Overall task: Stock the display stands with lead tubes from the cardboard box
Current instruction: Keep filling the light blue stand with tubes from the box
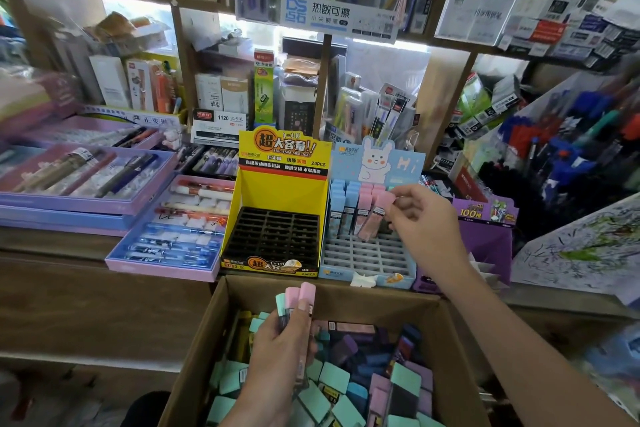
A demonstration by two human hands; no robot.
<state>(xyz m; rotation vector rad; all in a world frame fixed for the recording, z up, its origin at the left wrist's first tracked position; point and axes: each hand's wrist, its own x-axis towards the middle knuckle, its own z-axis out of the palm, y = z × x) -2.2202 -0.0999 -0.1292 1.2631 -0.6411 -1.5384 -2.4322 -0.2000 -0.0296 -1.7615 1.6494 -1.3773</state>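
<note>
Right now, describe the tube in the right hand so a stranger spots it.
Find the pale blue rabbit display stand, right of the yellow stand. Its back rows hold upright blue and pink tubes. Yours is the pink lead tube pinched by the right hand, the only one leaning.

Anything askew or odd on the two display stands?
The pink lead tube pinched by the right hand leans tilted over the pale blue rabbit stand, not yet seated; the yellow cardboard stand holds none.

cardboard box (363, 302) cut by bottom edge, pens (571, 149) at right blurred
</note>
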